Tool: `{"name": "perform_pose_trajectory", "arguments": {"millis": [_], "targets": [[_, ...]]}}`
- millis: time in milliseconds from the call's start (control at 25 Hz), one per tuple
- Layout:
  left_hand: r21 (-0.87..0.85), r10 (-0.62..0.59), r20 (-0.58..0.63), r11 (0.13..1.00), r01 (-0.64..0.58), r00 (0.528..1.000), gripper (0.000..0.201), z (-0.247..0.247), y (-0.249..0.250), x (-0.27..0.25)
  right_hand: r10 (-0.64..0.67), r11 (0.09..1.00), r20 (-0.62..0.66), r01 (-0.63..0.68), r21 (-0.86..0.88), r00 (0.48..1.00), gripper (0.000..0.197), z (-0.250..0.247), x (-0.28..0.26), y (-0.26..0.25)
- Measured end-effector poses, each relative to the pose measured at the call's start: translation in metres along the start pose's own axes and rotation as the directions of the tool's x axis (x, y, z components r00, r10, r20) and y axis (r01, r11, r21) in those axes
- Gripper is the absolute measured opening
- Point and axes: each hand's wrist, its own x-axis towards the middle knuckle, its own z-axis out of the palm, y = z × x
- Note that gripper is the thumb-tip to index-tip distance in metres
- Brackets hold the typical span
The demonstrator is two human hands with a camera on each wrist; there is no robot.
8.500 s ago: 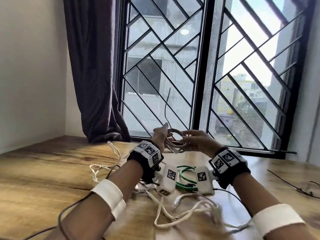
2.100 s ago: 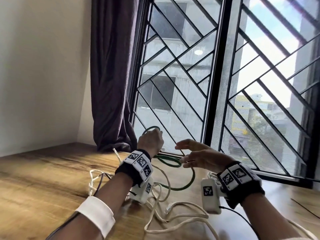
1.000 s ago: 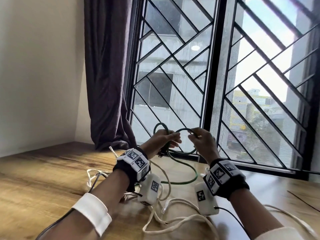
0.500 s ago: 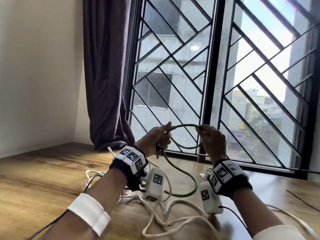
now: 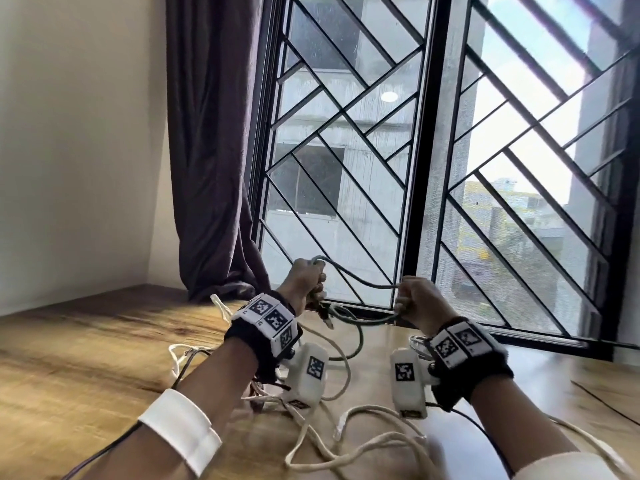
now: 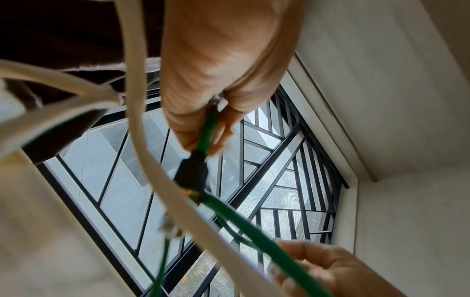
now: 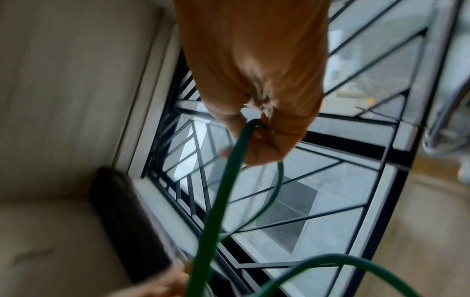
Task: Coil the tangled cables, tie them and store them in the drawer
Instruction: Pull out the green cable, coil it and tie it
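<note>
Head view: left hand (image 5: 304, 282) and right hand (image 5: 420, 306) each grip the green cable (image 5: 360, 284), held above the counter (image 5: 86, 358) near the window. The cable spans between the fists and trails down among the white cables (image 5: 346, 441). Risk: the trailing end may snag in that tangle and drag it up.

Left wrist view: fingers (image 6: 188, 128) pinch the green cable (image 6: 208, 130) just above its black connector (image 6: 193, 172); a white cable (image 6: 142, 130) crosses it. Risk: looping both together.

Right wrist view: right hand (image 7: 257, 112) clenches a thin, glossy green cable (image 7: 223, 180), curving smoothly. Risk: a loose grip lets the loop spring open.
</note>
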Motion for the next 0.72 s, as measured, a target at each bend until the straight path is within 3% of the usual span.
{"name": "perform_pose_trajectory", "arguments": {"millis": [40,120,160,240,320,400,480,560,640,680,720], "targets": [[-0.068,0.021,0.006,0.998,-0.021,1.0,0.024,-0.002,0.002,0.001,-0.025,0.968,-0.02,0.019,-0.251,0.999,0.027,0.001,0.004,0.004],[-0.238,0.08,0.032,0.969,-0.07,0.996,0.028,-0.005,0.009,0.0,-0.081,0.704,0.038,0.084,-0.705,0.996,0.016,0.005,0.004,0.009],[-0.316,0.125,0.035,0.943,-0.108,0.992,0.028,-0.007,0.012,0.0,-0.044,0.586,0.122,0.124,-0.801,0.992,0.018,0.007,0.001,0.01],[-0.368,0.202,0.004,0.911,-0.186,0.979,0.026,-0.011,0.016,0.0,0.155,0.48,0.322,0.214,-0.851,0.934,0.023,0.015,-0.012,0.008],[-0.324,0.236,-0.001,0.919,-0.223,0.972,0.027,-0.013,0.017,0.002,0.306,0.372,0.467,0.348,-0.861,0.83,0.025,0.023,-0.031,0.003],[-0.287,0.233,0.042,0.934,-0.211,0.972,0.03,-0.01,0.016,0.004,0.258,0.244,0.583,0.532,-0.811,0.77,0.024,0.028,-0.037,-0.001],[-0.142,0.206,0.117,0.972,-0.189,0.972,0.035,-0.004,0.013,0.004,0.11,0.143,0.691,0.677,-0.722,0.714,0.021,0.029,-0.035,-0.003],[0.204,0.17,0.236,0.954,-0.22,0.957,0.035,0.004,0.009,-0.001,-0.083,0.12,0.737,0.741,-0.66,0.67,0.016,0.028,-0.031,-0.004],[0.455,0.132,0.326,0.846,-0.278,0.936,0.027,0.007,0.003,-0.006,-0.279,0.164,0.677,0.728,-0.665,0.681,0.016,0.026,-0.025,-0.003],[0.52,0.121,0.347,0.801,-0.298,0.93,0.025,0.007,0.0,-0.008,-0.327,0.25,0.613,0.691,-0.678,0.719,0.02,0.026,-0.024,-0.003],[0.596,0.132,0.355,0.731,-0.333,0.925,0.026,0.007,-0.002,-0.008,-0.308,0.407,0.537,0.619,-0.672,0.785,0.025,0.026,-0.024,-0.005]]}}
